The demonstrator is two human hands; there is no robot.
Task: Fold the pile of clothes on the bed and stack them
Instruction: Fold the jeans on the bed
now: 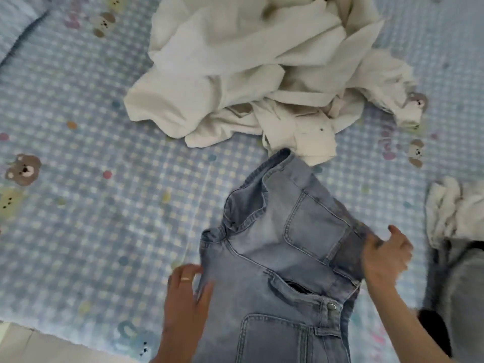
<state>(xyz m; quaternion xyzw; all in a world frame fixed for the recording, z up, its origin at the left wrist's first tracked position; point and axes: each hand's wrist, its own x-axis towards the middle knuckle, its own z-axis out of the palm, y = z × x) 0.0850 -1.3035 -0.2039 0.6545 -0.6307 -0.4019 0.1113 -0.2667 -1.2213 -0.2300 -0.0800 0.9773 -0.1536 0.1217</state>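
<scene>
Light blue jeans (pixel 275 247) lie on the bed in front of me, waistband and back pockets showing, the legs running out of the bottom of the view. My left hand (pixel 187 292), with a ring on one finger, presses flat on the left edge of the denim. At the right edge my right hand (pixel 385 255) pinches the fabric near the waistband. Beyond the jeans sits a heap of crumpled white and cream clothes (pixel 256 66), its near edge touching the jeans' top.
The bed has a blue checked sheet (pixel 91 127) printed with small bears and dots. A white garment (pixel 453 208) over grey cloth (pixel 461 289) lies at the right edge. The bed's edge and pale floor (pixel 23 347) show at bottom left.
</scene>
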